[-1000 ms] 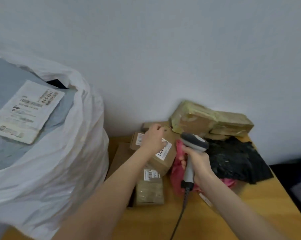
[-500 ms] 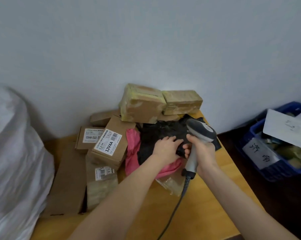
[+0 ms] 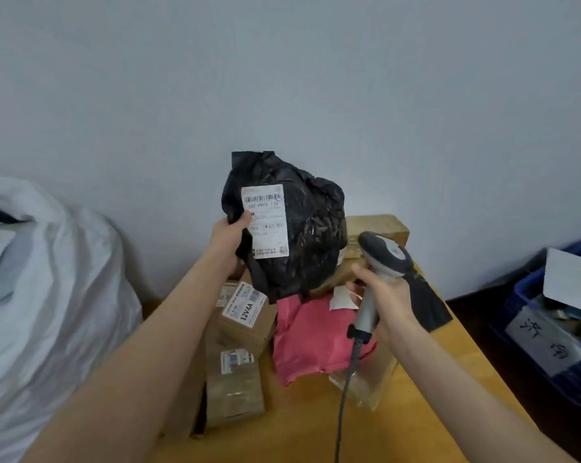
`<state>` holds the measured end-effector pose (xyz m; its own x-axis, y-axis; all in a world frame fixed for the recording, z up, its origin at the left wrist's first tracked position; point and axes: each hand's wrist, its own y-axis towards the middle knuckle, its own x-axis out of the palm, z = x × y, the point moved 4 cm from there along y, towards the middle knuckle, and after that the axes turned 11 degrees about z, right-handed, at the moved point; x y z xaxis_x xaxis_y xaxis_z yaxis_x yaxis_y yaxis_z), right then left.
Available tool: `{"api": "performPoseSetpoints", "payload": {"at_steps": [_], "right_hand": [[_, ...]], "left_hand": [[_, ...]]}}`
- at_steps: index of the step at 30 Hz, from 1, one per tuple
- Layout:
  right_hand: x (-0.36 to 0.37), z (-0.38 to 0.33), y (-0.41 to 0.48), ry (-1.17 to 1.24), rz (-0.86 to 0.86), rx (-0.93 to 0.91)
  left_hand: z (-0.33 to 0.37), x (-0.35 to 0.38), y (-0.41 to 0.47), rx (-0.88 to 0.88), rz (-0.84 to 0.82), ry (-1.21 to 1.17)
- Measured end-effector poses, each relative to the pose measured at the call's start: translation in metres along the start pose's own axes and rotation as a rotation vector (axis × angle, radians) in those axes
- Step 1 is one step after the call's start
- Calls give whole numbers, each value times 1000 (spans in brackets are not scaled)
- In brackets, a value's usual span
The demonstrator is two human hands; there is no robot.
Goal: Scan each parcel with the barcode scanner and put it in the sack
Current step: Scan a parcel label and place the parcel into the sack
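Head view: the left hand (image 3: 227, 240) grips the black parcel (image 3: 302, 235) by its left edge, thumb on the margin of the white label (image 3: 265, 222), and holds it upright above the pile, label toward the camera. The right hand (image 3: 386, 295) is wrapped round the grip of the barcode scanner (image 3: 382, 255), whose head sits just right of the parcel, not touching it. For a clean read, the scanner's nose likely needs swinging onto the top barcode, with the wrinkled film held flat and the thumb clear of the print. The sack (image 3: 48, 295) sits at the left, well apart. 1 pink parcel (image 3: 312, 335) and cardboard boxes (image 3: 242, 329) lie on the table (image 3: 299, 429) below.
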<state>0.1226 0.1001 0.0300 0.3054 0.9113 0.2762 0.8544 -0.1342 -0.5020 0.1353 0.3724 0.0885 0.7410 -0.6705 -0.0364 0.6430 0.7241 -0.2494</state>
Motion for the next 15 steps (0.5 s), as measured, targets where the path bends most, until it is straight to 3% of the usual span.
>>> {"api": "performPoseSetpoints", "payload": {"at_steps": [3, 6, 13, 15], "right_hand": [[27, 9, -17, -32, -38, -24], [56, 10, -36, -71, -43, -161], [99, 27, -55, -427, -38, -342], [104, 28, -61, -431, -30, -372]], "left_hand": [[4, -40, -13, -140, -76, -129], [0, -73, -26, -193, -140, -177], [3, -137, -25, -228, -49, -281], [9, -151, -22, -216, -30, -296]]}}
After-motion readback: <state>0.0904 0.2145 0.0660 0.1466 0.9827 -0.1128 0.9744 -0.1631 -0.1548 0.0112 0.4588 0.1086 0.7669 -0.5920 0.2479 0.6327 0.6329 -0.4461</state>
